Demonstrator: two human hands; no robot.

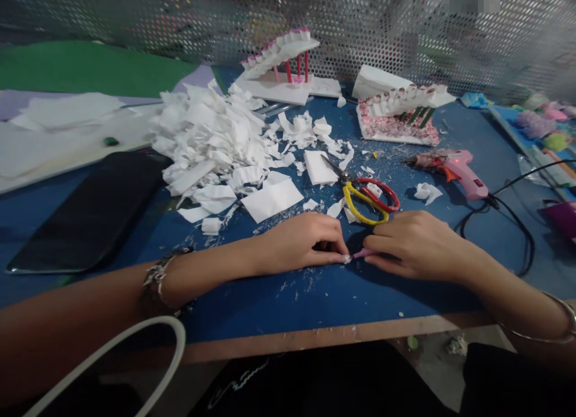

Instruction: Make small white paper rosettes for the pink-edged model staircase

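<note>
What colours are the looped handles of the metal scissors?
One yellow handle, one red handle; clearest in the head view.

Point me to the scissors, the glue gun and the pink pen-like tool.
Scissors (pixel 366 180): head view, on the red handle.
Pink glue gun (pixel 458 164): head view, on its body.
Pink pen-like tool (pixel 362 252): head view, on its shaft.
</note>
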